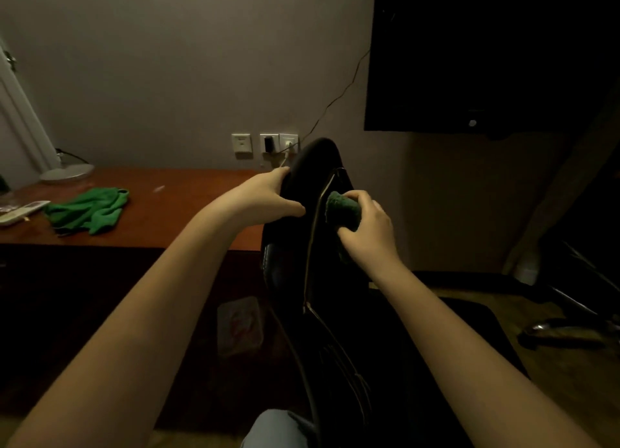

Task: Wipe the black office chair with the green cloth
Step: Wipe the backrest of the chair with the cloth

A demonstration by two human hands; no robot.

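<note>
Black office chair (pixel 315 246) stands beside the wooden desk (pixel 188 209), backrest edge-on to the camera. Left hand (pixel 268 196) grips the backrest's upper edge, fingers curled round it. Right hand (pixel 367 229) clutches a bunched green cloth (pixel 342 209), apparently pressed against the backrest; dim light. Second green cloth (pixel 90 211) lies on the desk.

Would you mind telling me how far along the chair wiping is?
In hand: the right hand holds a bunched green cloth against the back of the black chair while the left hand grips its upper edge. Done: cannot tell; no wiped patches show. Left: probably the lower parts.
</note>
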